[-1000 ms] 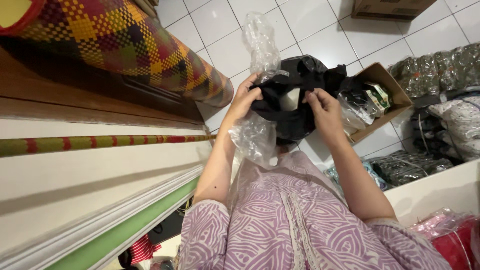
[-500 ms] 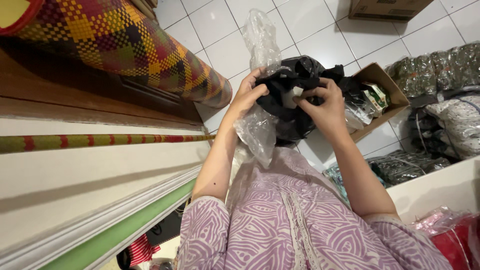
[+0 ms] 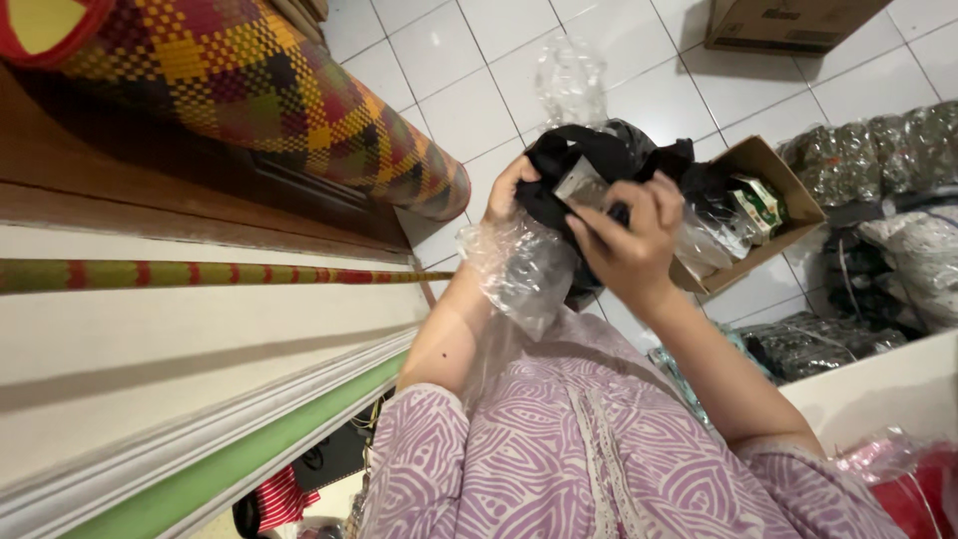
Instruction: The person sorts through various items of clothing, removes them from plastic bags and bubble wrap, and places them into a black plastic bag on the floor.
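Fingers of both hands are clamped on the same bundle: the left hand [image 3: 511, 192] curls round the near-left edge of a black garment [image 3: 589, 170], with a crinkled clear plastic bag [image 3: 524, 265] hanging below its wrist, while the right hand [image 3: 629, 235] closes over the front of the cloth, fingers folded down on it and a small pale tag or label showing just above the knuckles. Compared with a second ago, the right hand has moved inward from the bundle's right side to cover its middle, and the two hands now sit almost touching rather than apart; the garment has drawn tighter and smaller between them. I judge this to mean the cloth is being gathered or folded compactly against the bag, though whether it is going in or coming out I cannot tell. More clear plastic rises behind the cloth toward the white tiled floor [image 3: 469, 70]. The bundle is held up in front of the person's chest, above a purple patterned dress [image 3: 579, 459]. Just beyond the hands lies an open cardboard box [image 3: 763, 170] with packets inside, and bagged dark goods [image 3: 878, 150] are stacked to the right. A rolled woven mat [image 3: 259, 90] in checked colours lies on the left.
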